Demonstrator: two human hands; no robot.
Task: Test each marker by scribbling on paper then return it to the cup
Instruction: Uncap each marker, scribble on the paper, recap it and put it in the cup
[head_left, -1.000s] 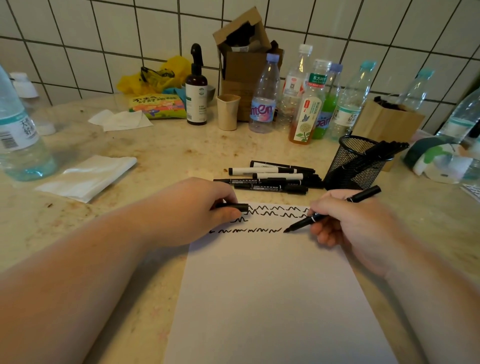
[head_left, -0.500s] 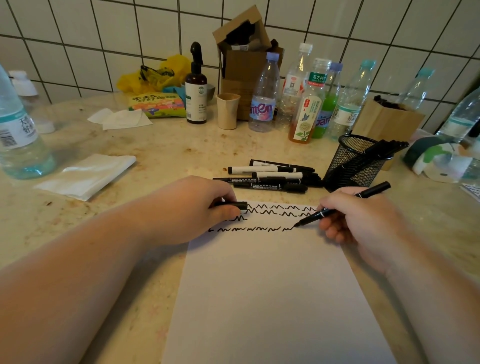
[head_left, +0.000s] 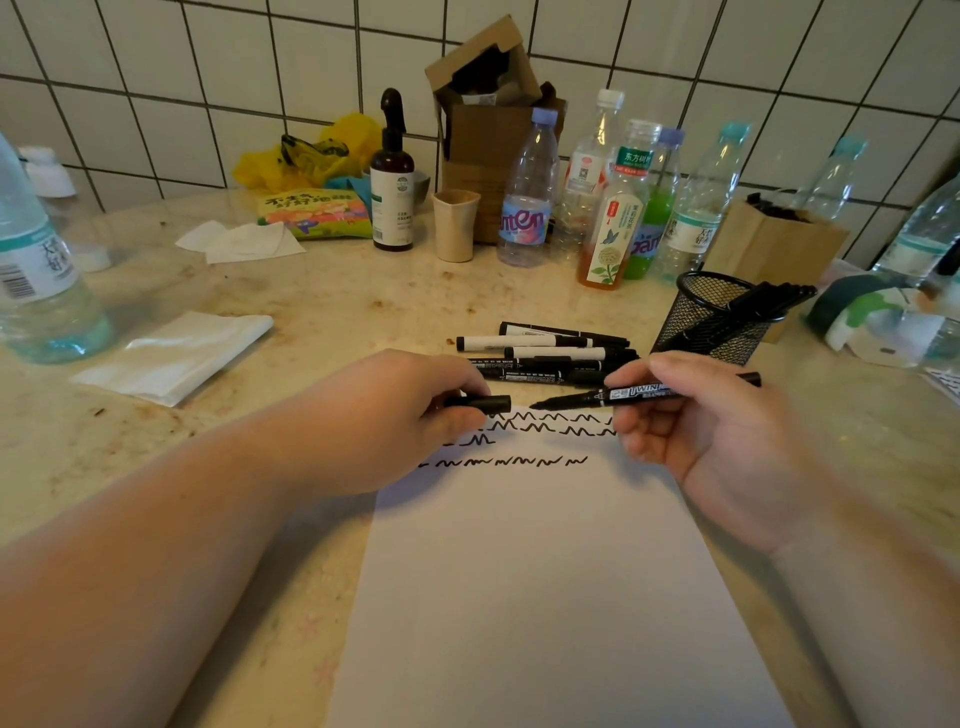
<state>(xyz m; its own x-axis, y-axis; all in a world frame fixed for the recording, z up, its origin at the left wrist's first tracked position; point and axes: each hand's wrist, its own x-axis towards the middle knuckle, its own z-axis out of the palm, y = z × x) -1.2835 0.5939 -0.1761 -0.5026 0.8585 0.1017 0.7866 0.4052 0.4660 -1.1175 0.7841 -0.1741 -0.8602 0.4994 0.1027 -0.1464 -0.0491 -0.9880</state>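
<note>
My right hand (head_left: 696, 431) holds an uncapped black marker (head_left: 587, 397) level above the top of the white paper (head_left: 545, 582), its tip pointing left. The black cap (head_left: 485, 404) is pinched in my left hand (head_left: 400, 415), its open end a short gap from the marker tip. Several black scribble lines (head_left: 519, 441) cross the top of the sheet. Behind the paper lie several more markers (head_left: 545, 353) in a loose pile. A black mesh cup (head_left: 711, 319) stands at the right with markers leaning in it.
Several plastic bottles (head_left: 613, 208) and a cardboard box (head_left: 493, 135) line the tiled back wall, with a brown spray bottle (head_left: 393, 176) and a beige cup (head_left: 454, 223). A large water bottle (head_left: 36, 275) and folded tissue (head_left: 176, 353) lie at the left.
My right hand lifted the marker off the paper and turned it level, tip toward the cap. The lowest scribble line got longer. My left hand stayed in place with the cap.
</note>
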